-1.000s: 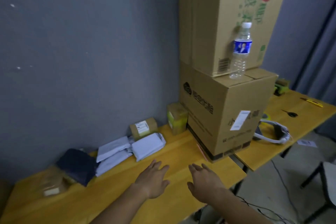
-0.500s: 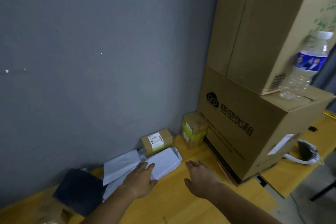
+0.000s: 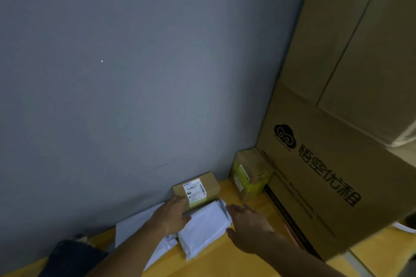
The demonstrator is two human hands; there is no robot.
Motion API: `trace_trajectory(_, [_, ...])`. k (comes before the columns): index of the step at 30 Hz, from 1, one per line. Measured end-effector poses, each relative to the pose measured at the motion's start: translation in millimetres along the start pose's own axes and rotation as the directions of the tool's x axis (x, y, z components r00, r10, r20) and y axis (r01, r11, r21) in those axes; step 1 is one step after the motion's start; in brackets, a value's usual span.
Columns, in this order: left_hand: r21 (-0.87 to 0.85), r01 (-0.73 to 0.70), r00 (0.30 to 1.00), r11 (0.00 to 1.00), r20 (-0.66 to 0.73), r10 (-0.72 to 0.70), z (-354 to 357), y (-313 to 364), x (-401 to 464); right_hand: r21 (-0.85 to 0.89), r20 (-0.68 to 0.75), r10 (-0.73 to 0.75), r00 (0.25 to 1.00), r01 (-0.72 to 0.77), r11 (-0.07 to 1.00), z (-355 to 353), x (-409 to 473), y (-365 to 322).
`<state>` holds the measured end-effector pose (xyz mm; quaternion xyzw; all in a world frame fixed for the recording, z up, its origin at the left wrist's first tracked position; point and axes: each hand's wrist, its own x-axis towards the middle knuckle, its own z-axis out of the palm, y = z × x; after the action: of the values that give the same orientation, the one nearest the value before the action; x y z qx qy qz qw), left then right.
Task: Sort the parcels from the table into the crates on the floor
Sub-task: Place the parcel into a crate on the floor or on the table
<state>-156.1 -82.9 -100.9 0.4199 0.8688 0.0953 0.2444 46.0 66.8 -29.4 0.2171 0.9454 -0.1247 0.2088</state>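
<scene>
Two hands at parcels by wall, pick-up step. Left hand (image 3: pixel 172 215) fingers straight, resting on small labelled box (image 3: pixel 197 190) and w/ palm over white mailer (image 3: pixel 203 229). Right hand (image 3: pixel 247 224) spread, just right of white mailer, on table (image 3: pixel 225 261). Green-taped box (image 3: pixel 249 175) right of labelled box. Crates not in view. Next: probably close grip on one parcel, lift, turn to floor.

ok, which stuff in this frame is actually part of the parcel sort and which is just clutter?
Job:
- white poly mailer, between left hand and right hand
- second white mailer
- small labelled box
- green-taped box
- dark parcel

Lying about:
- large printed carton
- upper carton

Crates not in view.
</scene>
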Motion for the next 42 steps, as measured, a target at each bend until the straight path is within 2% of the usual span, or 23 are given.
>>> trace_trajectory(6, [0.033,0.106,0.994,0.994,-0.008,-0.106,7.1,-11.3,71.3,0.020,0.085,-0.054,0.995,0.052,0.998,8.7,69.0,25.8])
trace_trajectory(12, [0.099,0.174,0.984,0.980,-0.058,-0.169,25.6,-19.8,107.1,0.023,0.085,-0.099,0.991,0.097,0.995,14.5,109.7,42.5])
trace_trajectory(15, [0.109,0.215,0.970,0.970,-0.143,-0.199,33.2,-22.5,115.6,0.012,0.091,-0.119,0.989,0.118,0.993,14.9,120.1,45.3])
trace_trajectory(20, [0.151,0.224,0.962,0.963,-0.194,-0.193,41.0,-23.2,119.9,0.039,0.084,-0.107,0.991,0.104,0.994,22.3,132.5,47.1])
trace_trajectory(29, [0.070,0.219,0.947,0.973,-0.257,-0.194,18.7,-15.5,96.4,0.055,-0.017,-0.094,0.995,0.095,0.994,14.2,119.1,40.7])
trace_trajectory(34, [0.105,0.076,0.932,0.992,-0.361,-0.033,-18.7,-12.9,56.4,0.064,-0.064,-0.058,0.996,0.063,0.996,-12.5,78.2,28.6])
trace_trajectory(38, [0.105,-0.128,0.902,0.986,-0.402,0.160,-58.6,-5.0,11.3,0.078,-0.198,0.001,0.980,0.014,0.997,-37.9,31.2,13.3])
trace_trajectory(42, [0.044,-0.282,0.845,0.959,-0.461,0.270,-98.1,15.5,-45.6,0.163,-0.361,0.003,0.932,0.060,0.985,-66.1,-23.7,-2.1])
